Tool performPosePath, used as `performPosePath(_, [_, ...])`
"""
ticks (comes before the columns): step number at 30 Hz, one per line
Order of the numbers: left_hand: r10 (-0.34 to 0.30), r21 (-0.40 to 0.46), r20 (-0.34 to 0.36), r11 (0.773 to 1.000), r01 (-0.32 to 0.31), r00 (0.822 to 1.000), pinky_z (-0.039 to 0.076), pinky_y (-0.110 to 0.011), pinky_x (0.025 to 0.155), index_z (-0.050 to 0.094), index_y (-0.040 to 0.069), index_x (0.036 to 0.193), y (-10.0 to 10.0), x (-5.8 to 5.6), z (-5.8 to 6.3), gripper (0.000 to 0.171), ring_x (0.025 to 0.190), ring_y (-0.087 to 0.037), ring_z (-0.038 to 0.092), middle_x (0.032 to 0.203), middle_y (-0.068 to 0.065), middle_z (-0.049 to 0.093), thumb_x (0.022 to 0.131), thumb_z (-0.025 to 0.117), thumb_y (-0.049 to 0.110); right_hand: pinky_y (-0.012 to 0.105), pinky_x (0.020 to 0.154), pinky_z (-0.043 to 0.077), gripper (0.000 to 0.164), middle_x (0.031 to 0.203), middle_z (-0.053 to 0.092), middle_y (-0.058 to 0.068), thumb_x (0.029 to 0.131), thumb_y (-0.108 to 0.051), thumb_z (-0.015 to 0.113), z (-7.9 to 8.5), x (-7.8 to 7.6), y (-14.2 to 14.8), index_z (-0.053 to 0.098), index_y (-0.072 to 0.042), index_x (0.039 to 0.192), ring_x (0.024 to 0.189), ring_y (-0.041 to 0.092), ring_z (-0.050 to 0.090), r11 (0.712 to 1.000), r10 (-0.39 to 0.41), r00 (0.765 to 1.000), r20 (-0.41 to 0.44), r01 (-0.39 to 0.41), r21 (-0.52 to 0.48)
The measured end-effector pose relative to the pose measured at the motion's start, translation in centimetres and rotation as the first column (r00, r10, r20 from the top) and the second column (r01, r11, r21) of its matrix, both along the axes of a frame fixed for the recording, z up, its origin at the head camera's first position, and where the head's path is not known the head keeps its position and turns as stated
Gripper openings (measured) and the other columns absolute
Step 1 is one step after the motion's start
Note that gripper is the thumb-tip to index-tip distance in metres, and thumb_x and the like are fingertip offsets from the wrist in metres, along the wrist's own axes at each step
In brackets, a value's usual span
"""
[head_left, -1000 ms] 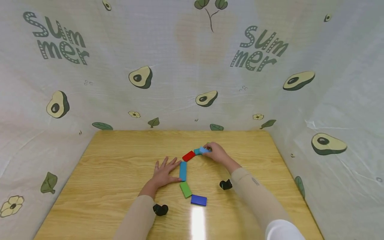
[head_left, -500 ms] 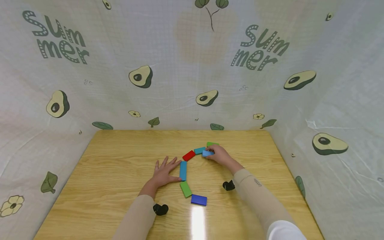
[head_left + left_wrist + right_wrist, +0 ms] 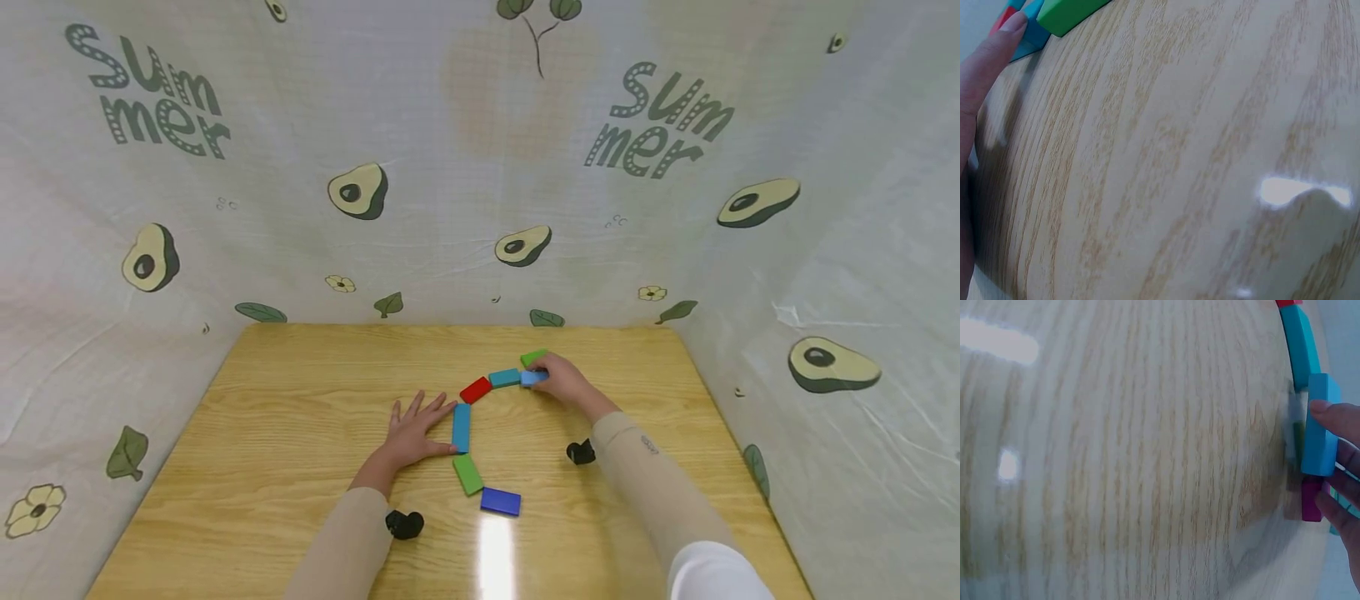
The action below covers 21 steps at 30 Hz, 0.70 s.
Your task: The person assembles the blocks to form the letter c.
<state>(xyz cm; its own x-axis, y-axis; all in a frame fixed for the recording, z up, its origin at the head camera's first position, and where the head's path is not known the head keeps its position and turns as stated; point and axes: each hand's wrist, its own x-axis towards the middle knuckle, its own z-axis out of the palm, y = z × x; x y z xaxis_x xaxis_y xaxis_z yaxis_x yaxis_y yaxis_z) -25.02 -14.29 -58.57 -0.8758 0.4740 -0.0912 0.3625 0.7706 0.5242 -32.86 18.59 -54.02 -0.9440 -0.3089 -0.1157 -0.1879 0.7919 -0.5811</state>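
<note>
My left hand (image 3: 408, 435) lies with spread fingers on the table, its index finger and thumb touching the two ends of a blue block (image 3: 461, 428). At the far side, my right hand (image 3: 561, 379) pinches a light-blue block (image 3: 1321, 440) just off the right end of a teal block (image 3: 505, 378). The right wrist view also has a magenta block (image 3: 1312, 506) by the lower fingers; whether they hold it is unclear. Left of the teal block lies a red block (image 3: 476, 390). A green block (image 3: 533, 358) sits behind the right hand, partly covered.
Nearer on the wooden table (image 3: 315, 375), another green block (image 3: 468, 474) and a dark-blue block (image 3: 500, 502) continue the curved row. A printed cloth (image 3: 435, 275) rises behind the table and along both sides.
My right hand has carried the light-blue block rightward, from over the teal block to beyond its right end. The left hand stays at the blue block.
</note>
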Motion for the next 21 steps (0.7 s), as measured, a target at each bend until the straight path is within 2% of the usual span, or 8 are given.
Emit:
performPosePath(15, [-0.004,0.011,-0.004,1.0,0.004,1.0,-0.012,-0.064,0.108,0.033,0.031,0.154,0.0,0.1,-0.1,0.086,0.148,-0.034,-0.002,0.161,0.003,0.021,0.081,0.067,0.063,0.048,0.101,0.041,0.033,0.121,0.061,0.016,0.089,-0.012,0.073,-0.5,-1.2,0.3,0.067,0.0,0.119,0.117,0.034,0.053,0.993,0.004,1.0,-0.029,-0.001,0.117])
performPosePath(21, [-0.003,0.009,0.002,1.0,0.003,1.0,-0.013,-0.065,0.108,0.033,0.03,0.154,0.0,0.2,0.2,0.086,0.148,-0.034,-0.002,0.161,0.002,0.021,0.082,0.068,0.061,0.049,0.1,0.042,0.035,0.117,0.064,0.014,0.087,-0.017,0.075,-0.6,-1.4,0.1,0.069,-0.002,0.118,0.114,0.033,0.055,0.986,0.019,0.999,-0.05,-0.01,0.168])
